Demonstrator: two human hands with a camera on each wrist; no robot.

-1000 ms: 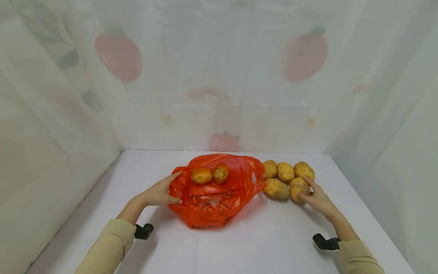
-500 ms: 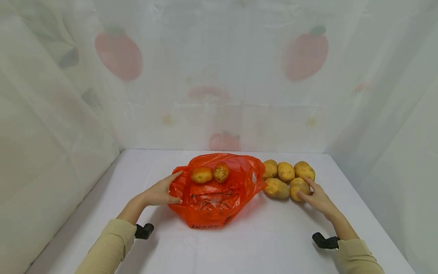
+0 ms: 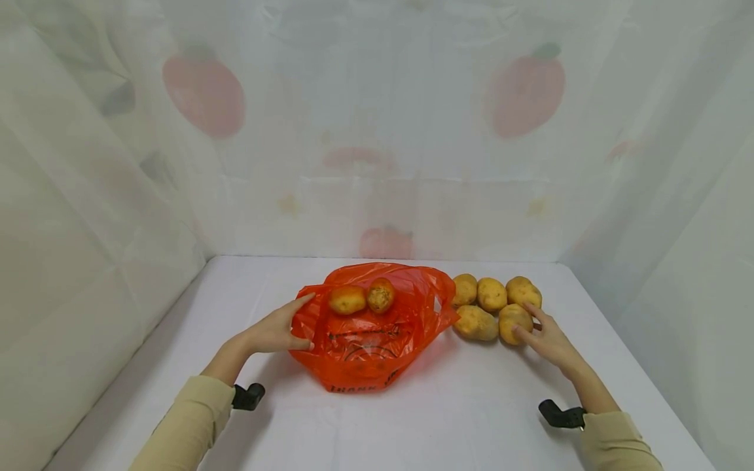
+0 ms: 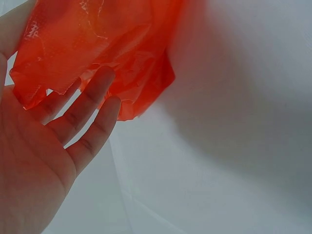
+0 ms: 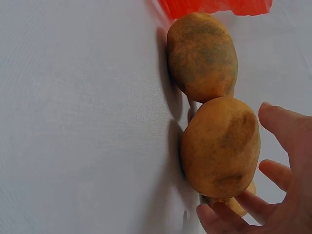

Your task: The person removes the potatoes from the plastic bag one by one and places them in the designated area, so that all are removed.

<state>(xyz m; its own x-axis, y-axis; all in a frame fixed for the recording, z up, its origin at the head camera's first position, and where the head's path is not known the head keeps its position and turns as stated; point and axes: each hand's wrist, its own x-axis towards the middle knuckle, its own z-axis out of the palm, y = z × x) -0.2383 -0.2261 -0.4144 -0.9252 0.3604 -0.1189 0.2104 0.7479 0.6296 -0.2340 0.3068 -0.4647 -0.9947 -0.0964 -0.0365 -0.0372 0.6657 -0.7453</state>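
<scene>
Apparently the step in hand is getting hold of a potato beside the red bag (image 3: pixel 356 376), with the bag's mouth spread. At the bag's left rim, the left hand (image 3: pixel 272 330) is unclenched, thumb and forefinger wide apart at the mouth, the other fingers straight. Two potatoes (image 3: pixel 347 300) lie inside the bag. Just right of it on the bench (image 3: pixel 459 418) are three back potatoes (image 3: pixel 491 295), then, nearer, a long potato (image 3: pixel 474 323) and, farther right from the bag, the outer potato (image 3: pixel 511 319). Around that one the right hand (image 3: pixel 552 341) is loosely bent, not clasping, the thumb seemingly just off the skin. Lifting it would probably call for closing thumb and fingers firmly. Against a second ago, barely anything differs: bag and potatoes lie alike, and both hands keep nearly the same pose.
</scene>
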